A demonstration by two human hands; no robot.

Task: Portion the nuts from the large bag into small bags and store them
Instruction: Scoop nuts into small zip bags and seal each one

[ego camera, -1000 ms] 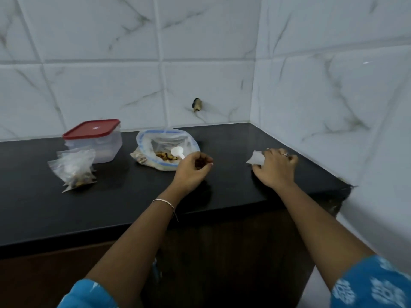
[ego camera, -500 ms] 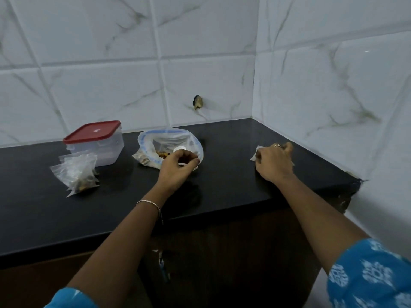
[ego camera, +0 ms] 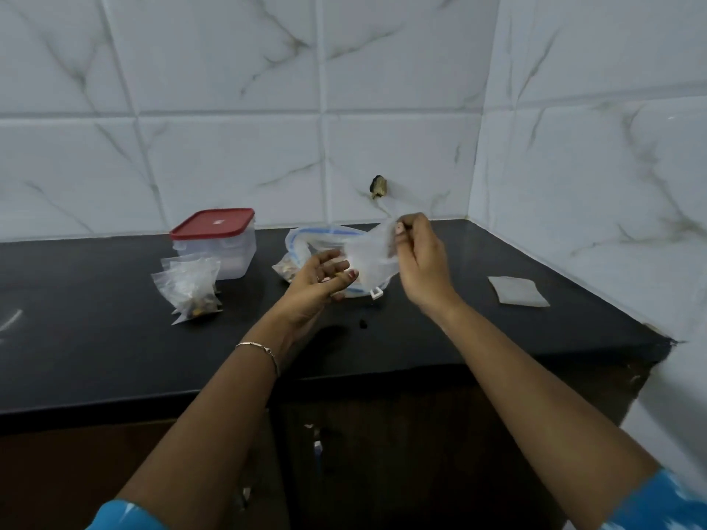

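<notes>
a home kitchen corner: a black stone countertop (ego camera: 421,334) runs along glossy white marble-look wall tiles (ego camera: 229,158) that meet at the far right, with dark wooden cabinets (ego camera: 382,453) beneath. a red-lidded plastic food container (ego camera: 214,242) and a zip bag of nuts (ego camera: 317,237) sit on the counter's far side, left of centre.

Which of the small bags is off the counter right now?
The empty small bag, pinched and held up by the right hand. The filled bags lie beside the red-lidded container; a flat bag lies near the right wall.
</notes>
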